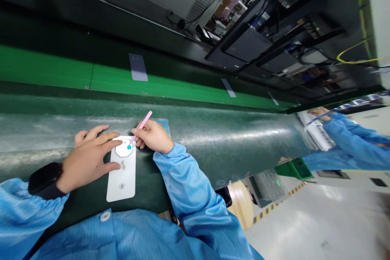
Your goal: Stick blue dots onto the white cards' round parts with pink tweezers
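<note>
A white rectangular plate with rounded corners [121, 190] lies on the green bench in front of me. Near its far end sits a white, roughly octagonal piece [121, 151] bearing a small blue dot [129, 147]. My left hand [91, 156] is open, its fingers spread and fingertips resting on the plate and the edge of the white piece. Between the fingers of my right hand [155, 135] is a pair of slim pink tweezers [145, 120], its lower end at the blue dot. Partly under my right hand lies a sheet with blue dots [164, 125].
Beyond the bench runs a bright green conveyor belt [112, 77] carrying a flat plate [138, 67] and two more plates farther right. A co-worker's blue sleeve [350, 138] reaches over the bench at right, near a green bin [294, 169]. Dark equipment stands behind the belt.
</note>
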`<state>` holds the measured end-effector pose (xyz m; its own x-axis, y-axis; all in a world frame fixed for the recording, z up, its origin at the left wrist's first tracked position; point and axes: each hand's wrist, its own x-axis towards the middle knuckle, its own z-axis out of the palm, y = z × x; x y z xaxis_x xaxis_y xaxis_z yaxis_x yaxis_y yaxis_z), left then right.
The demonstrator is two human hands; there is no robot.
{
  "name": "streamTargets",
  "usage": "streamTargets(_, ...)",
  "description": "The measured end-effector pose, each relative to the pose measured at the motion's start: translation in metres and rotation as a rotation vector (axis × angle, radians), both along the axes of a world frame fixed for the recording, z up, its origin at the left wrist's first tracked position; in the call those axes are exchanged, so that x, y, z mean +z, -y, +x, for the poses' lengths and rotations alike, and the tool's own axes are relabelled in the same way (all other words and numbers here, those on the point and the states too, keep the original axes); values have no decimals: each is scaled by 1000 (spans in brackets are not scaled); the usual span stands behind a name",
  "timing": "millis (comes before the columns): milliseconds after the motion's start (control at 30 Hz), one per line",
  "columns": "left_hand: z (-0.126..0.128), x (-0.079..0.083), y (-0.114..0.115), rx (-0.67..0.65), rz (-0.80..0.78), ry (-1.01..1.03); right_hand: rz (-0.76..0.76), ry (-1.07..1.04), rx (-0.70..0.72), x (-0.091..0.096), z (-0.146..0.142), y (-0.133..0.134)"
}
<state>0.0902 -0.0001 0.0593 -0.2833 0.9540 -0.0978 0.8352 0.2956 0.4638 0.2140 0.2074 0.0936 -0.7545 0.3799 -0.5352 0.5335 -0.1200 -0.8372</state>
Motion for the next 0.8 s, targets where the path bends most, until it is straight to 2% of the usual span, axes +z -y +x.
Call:
streamTargets(233, -1, -2, 1, -8, 17, -14, 19, 56, -18, 9, -2, 5)
streamTargets(567, -3, -4, 5, -20, 34, -14, -17, 49, -41, 7, -2, 5)
streamTargets(800, -3, -3, 2, -5, 26, -16, 10, 88, -52, 14, -4, 7)
